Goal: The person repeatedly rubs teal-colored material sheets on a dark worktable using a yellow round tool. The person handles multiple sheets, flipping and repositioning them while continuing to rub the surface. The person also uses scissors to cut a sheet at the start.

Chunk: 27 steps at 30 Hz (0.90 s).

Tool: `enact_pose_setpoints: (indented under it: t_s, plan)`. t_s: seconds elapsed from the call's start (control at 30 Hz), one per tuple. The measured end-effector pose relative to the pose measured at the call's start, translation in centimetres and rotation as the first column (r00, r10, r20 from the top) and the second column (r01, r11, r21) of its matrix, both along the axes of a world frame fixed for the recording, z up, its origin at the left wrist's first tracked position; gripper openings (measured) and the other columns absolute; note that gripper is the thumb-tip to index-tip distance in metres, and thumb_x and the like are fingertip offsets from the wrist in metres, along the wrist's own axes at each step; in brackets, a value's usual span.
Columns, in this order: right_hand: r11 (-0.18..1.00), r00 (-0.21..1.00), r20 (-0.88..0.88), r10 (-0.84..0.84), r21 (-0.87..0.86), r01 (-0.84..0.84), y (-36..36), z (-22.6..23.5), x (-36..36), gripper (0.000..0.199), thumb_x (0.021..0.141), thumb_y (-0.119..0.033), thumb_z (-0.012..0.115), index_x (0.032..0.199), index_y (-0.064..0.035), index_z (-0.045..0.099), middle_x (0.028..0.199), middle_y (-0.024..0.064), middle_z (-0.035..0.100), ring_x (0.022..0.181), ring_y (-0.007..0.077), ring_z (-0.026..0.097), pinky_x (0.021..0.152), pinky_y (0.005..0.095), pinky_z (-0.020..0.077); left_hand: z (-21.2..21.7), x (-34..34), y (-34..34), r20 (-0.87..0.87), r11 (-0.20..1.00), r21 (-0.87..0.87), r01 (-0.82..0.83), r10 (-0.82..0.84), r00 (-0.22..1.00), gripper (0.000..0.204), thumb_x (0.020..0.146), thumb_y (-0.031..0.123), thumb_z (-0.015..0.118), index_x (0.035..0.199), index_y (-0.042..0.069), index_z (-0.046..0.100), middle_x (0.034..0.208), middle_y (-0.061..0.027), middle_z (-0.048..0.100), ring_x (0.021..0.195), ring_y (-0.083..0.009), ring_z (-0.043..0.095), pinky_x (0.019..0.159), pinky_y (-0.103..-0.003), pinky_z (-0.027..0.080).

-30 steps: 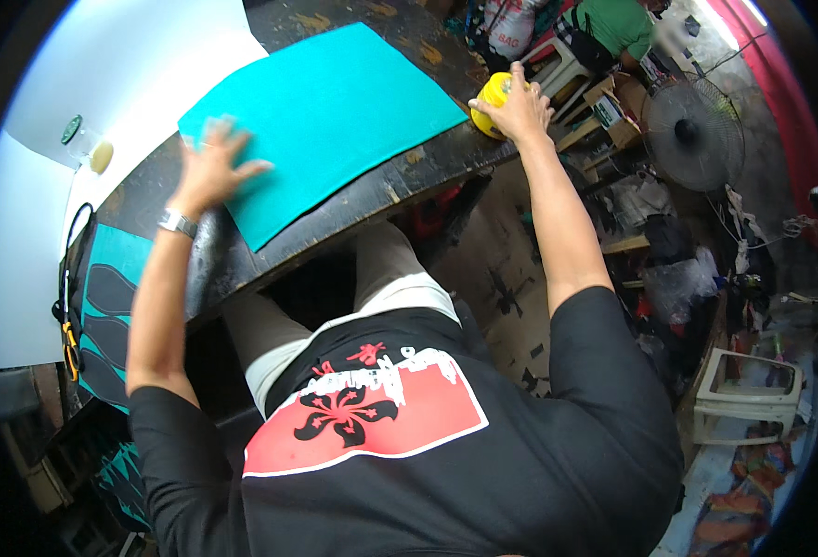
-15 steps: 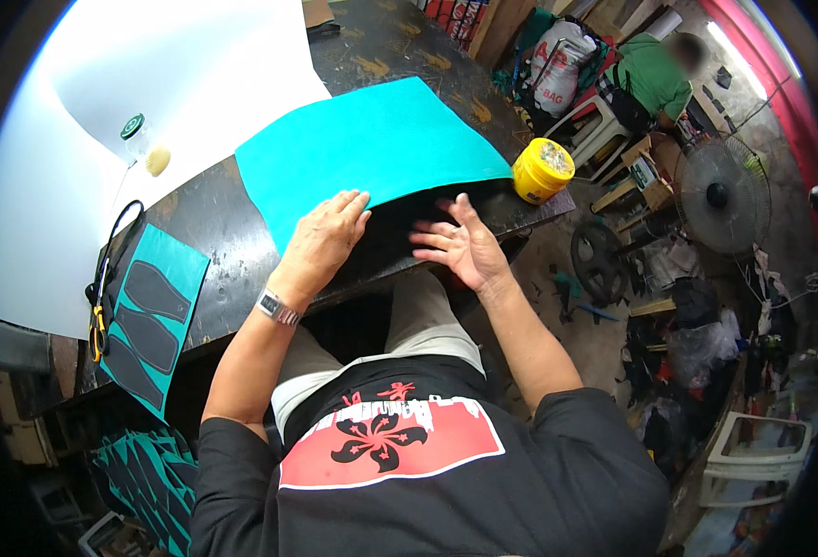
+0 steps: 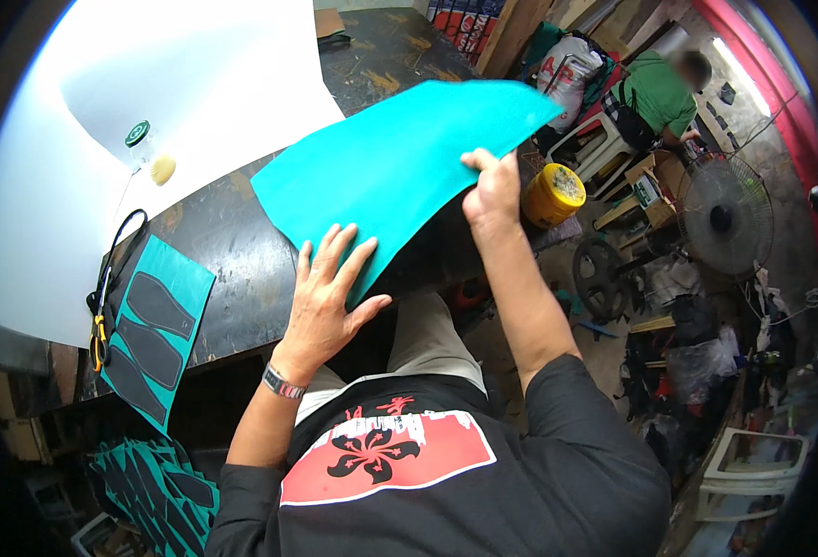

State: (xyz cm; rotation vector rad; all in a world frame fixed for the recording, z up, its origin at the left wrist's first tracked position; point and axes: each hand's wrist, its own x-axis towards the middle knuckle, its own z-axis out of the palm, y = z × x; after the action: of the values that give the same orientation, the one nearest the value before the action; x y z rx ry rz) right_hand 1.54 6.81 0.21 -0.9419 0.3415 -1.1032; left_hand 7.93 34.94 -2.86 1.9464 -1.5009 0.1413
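A turquoise sheet (image 3: 381,153) spans the dark table, its right part raised and curved off the top. My right hand (image 3: 494,190) is closed on the sheet's near edge, thumb showing on the turquoise face and the other fingers hidden. Spread fingers of my left hand (image 3: 327,292) lie on the sheet's near left corner, and its thumb points to the right, clear of the sheet. Close to my right wrist, a yellow tub (image 3: 554,193) with crusted contents stands at the table's right end.
On the dark table (image 3: 233,227), a turquoise strip with dark sole shapes (image 3: 163,320) overhangs the near edge. Yellow-handled scissors (image 3: 100,339) lie left of it. A large white sheet (image 3: 233,93) holds a green-lidded jar (image 3: 138,135). A fan (image 3: 720,218) and a seated person (image 3: 655,88) are at right.
My right hand has taken hold of the sheet's near edge and lifted its right side up and rightward. My left hand has shifted nearer me, its fingers now spread.
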Motion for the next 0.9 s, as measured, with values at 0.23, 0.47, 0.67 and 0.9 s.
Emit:
enact_pose_setpoints:
  t_s: [0.23, 0.47, 0.67, 0.9]
  plan:
    - [0.934, 0.979, 0.195, 0.060, -0.356, 0.013, -9.3, 10.5, 5.4, 0.039, 0.075, 0.016, 0.063, 0.113, 0.0087, 0.061, 0.109, 0.0155, 0.066, 0.099, 0.0324, 0.064, 0.095, 0.0447, 0.0535, -3.8, 0.4, 1.2, -0.054, 0.986, 0.126, -0.114, 0.122, 0.991, 0.055, 0.087, 0.026, 0.077, 0.137, 0.012, 0.060, 0.155, -0.0170, 0.041, 0.146, -0.0393, 0.036, 0.118, -0.060, 0.026]
    - [0.972, 0.954, 0.234, -0.184, -0.100, 0.212, -23.0, 7.3, 11.4, 0.039, 0.072, 0.019, 0.060, 0.109, 0.0089, 0.061, 0.112, 0.0166, 0.064, 0.105, 0.0351, 0.063, 0.099, 0.0534, 0.0509, -5.9, -0.3, 0.7, 0.051, 0.989, 0.084, -0.125, 0.121, 0.991, 0.038, 0.091, 0.025, 0.071, 0.127, 0.013, 0.065, 0.138, -0.0087, 0.059, 0.134, -0.0273, 0.052, 0.115, -0.051, 0.035]
    - [0.804, 0.837, -0.407, -0.364, 0.317, 0.504, -26.5, -7.8, 12.2, 0.039, 0.082, 0.012, 0.057, 0.119, -0.0027, 0.058, 0.114, 0.0114, 0.065, 0.094, 0.0265, 0.066, 0.067, 0.0389, 0.0552, -5.1, -0.1, 0.4, 0.004, 0.985, 0.107, -0.134, 0.134, 0.991, 0.040, 0.088, 0.024, 0.073, 0.126, 0.012, 0.066, 0.135, -0.0090, 0.060, 0.132, -0.0284, 0.053, 0.115, -0.052, 0.036]
    - [0.707, 0.766, -0.523, -0.374, 0.374, 0.600, -25.5, -8.5, 12.6, 0.074, 0.090, 0.007, 0.056, 0.153, -0.0092, 0.020, 0.148, 0.0202, 0.045, 0.123, 0.0328, 0.060, 0.097, 0.0433, 0.0564, -4.8, -0.1, 0.0, -0.032, 0.979, 0.143, -0.146, 0.152, 0.988, 0.044, 0.085, 0.023, 0.076, 0.127, 0.011, 0.066, 0.135, -0.0087, 0.060, 0.132, -0.0293, 0.053, 0.115, -0.052, 0.035]
